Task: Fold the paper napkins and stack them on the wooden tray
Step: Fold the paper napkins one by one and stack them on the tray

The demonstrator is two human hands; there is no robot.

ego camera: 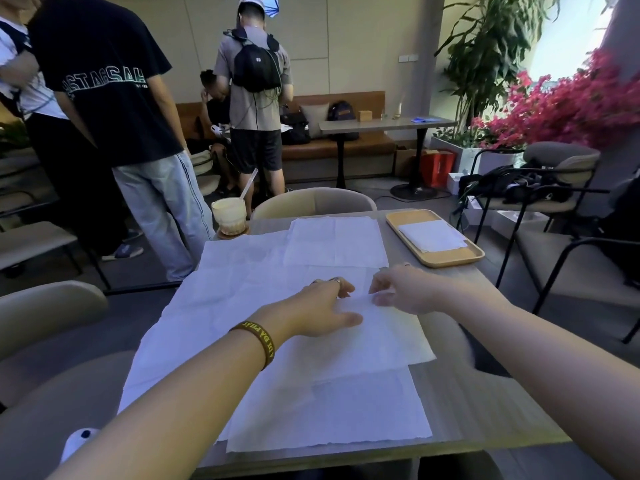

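closest to me, at the near edge of the table [485,393], i see the nearest napkin [329,417] lying open and flat, its near edge ragged. the middle napkin [381,341] overlaps its far edge, and that is where both hands are. the left hand [322,313], with a dark wristband [258,341] with yellow lettering behind it, rests on this sheet, palm down, fingers loosely spread and thumb pointing right, gripping nothing. the right hand [398,289] comes in from the right and pinches the sheet's far right corner between thumb and fingers, the corner raised slightly off the table. to the left, a large unfolded sheet [207,306] covers the left side of the table, and beyond the hands the far napkin [336,240] lies open with its fold creases showing. at the far right corner sits the wooden tray [450,259], holding a folded napkin [431,235]; i cannot tell how many layers it has. at the far left corner a plastic cup [229,216] with a straw stands on a coaster [225,235]. past the table's far edge is a beige chair [311,200], and people stand further back on the left.
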